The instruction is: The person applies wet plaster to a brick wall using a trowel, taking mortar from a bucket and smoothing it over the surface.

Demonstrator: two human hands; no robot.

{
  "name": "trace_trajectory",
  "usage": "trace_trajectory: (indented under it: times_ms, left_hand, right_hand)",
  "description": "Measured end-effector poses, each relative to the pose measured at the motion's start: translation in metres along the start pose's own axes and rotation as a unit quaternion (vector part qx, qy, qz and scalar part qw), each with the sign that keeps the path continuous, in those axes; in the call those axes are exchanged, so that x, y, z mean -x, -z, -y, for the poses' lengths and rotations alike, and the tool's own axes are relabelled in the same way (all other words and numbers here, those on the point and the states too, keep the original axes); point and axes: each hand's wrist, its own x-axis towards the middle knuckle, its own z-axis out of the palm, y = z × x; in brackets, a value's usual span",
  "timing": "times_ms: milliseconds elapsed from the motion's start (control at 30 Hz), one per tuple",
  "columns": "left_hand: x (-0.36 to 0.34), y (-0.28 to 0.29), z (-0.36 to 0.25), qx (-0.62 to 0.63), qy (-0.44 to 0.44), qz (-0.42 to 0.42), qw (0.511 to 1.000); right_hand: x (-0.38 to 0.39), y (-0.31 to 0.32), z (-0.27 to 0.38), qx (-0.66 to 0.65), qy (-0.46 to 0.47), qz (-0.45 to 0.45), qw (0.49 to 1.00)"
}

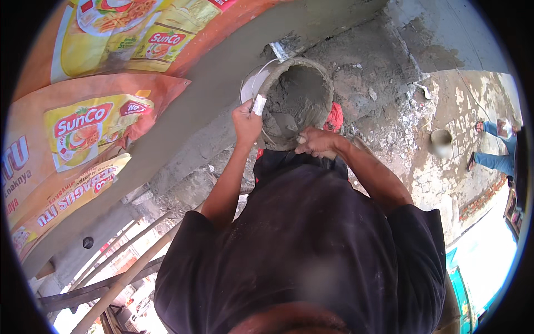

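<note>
A round bucket (249,88) of wet grey mortar (305,89) stands in front of my body. My left hand (246,123) is closed around the white grip (259,104) of its wire handle, at the left side of the rim. At the near rim my right hand (315,141) is wrapped round the handle of a trowel. The trowel's blade (283,123) lies inside the bucket against the mortar, partly coated grey. Part of the trowel handle is hidden by my fingers.
Printed orange and yellow banners (94,125) hang at the left beside a grey plastered wall (206,72). Bamboo poles (128,267) cross the lower left. Rubble (384,125) covers ground right of the bucket, near a red object (335,117). Farther right are another bucket (441,137) and a person's legs (495,161).
</note>
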Motion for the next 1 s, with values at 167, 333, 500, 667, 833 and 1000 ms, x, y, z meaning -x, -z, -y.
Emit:
trace_trajectory:
  times_ms: [167, 333, 500, 667, 833, 1000]
  left_hand:
    - [-0.012, 0.032, 0.012, 0.011, 0.035, -0.064, 0.997]
    - [-0.031, 0.021, 0.009, 0.047, 0.05, -0.089, 0.994]
    - [-0.068, 0.014, 0.019, -0.061, -0.008, -0.087, 0.994]
    - [-0.094, 0.016, 0.006, -0.065, -0.031, -0.068, 0.995]
    - [-0.13, 0.021, 0.016, -0.073, -0.071, -0.047, 0.994]
    - [-0.137, 0.04, -0.012, -0.065, -0.044, -0.028, 0.997]
  right_hand:
    - [0.004, 0.003, 0.01, -0.091, 0.094, 0.065, 0.989]
    - [-0.003, 0.015, 0.012, -0.155, 0.024, -0.02, 0.987]
    - [0.032, 0.023, 0.016, -0.361, 0.133, -0.02, 0.923]
    - [0.099, 0.057, 0.046, -0.506, 0.399, -0.22, 0.732]
    - [0.207, 0.135, 0.071, -0.425, 0.544, -0.615, 0.381]
    - [0.262, 0.255, 0.075, -0.351, 0.49, -0.797, -0.044]
